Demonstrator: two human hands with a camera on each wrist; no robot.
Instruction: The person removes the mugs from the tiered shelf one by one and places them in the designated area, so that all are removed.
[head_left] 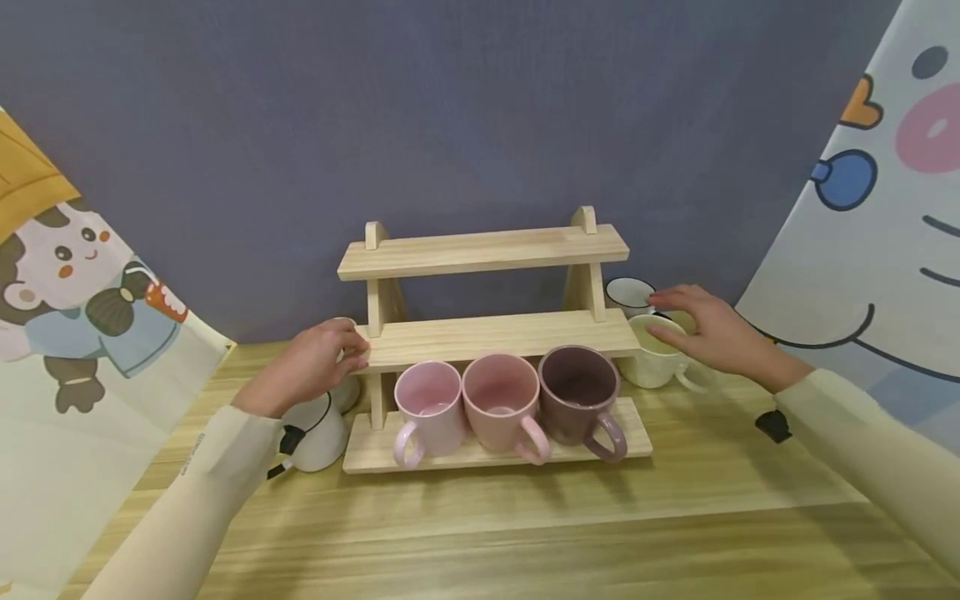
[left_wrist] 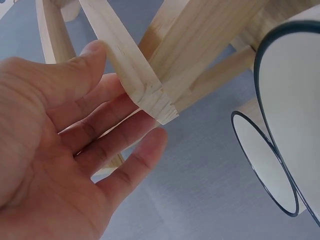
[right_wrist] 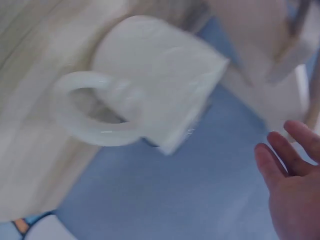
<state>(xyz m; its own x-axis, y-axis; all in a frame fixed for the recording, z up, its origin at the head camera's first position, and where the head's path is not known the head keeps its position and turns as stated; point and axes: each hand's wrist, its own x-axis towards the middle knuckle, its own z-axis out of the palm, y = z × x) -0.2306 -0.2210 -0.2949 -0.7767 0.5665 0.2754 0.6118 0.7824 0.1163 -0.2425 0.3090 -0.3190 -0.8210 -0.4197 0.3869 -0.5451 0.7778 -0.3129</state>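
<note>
A three-tier wooden shelf (head_left: pixel 495 333) stands against the backdrop. My left hand (head_left: pixel 311 367) holds the left end of its middle board, thumb and fingers around the board's end (left_wrist: pixel 125 55) in the left wrist view. On the bottom tier sit a light pink mug (head_left: pixel 442 425), a deeper pink mug (head_left: pixel 495 417) and a mauve mug (head_left: pixel 570 408). My right hand (head_left: pixel 705 329) hovers, fingers extended and holding nothing, over the mugs right of the shelf. Among them is a pale mug (head_left: pixel 651 367), blurred in the right wrist view, and a dark-rimmed white mug (head_left: pixel 628 293).
Left of the shelf, partly behind my left hand, a white mug (head_left: pixel 318 442) stands on the wood-grain table (head_left: pixel 525 550). Dark-rimmed white mugs (left_wrist: pixel 295 100) are close to that hand. A blue-grey backdrop (head_left: pixel 465 125) rises behind; cartoon-printed panels (head_left: pixel 900 275) flank both sides.
</note>
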